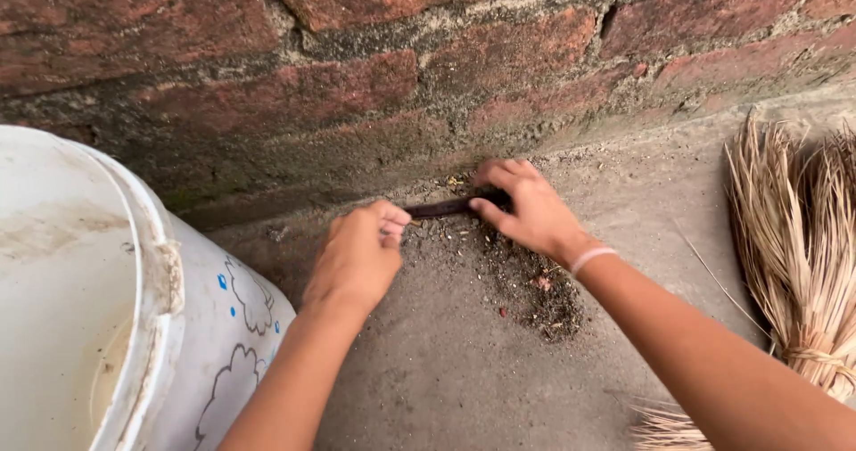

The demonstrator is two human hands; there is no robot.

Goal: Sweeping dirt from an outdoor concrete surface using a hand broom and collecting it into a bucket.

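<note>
My left hand [361, 255] and my right hand [526, 209] both grip a thin dark flat strip [439, 208] that lies on the concrete floor at the foot of a red brick wall [357, 68]. The left hand pinches its left end, the right hand covers its right end. A pile of dark dirt and small debris [535, 291] lies on the floor just in front of the strip, below my right hand. A pale band sits on my right wrist.
A large white plastic bucket [169, 326] with blue and outline drawings stands at the left, close to my left forearm. A straw broom [802, 264] lies on the floor at the right. More straw ends [664, 429] show at the bottom edge.
</note>
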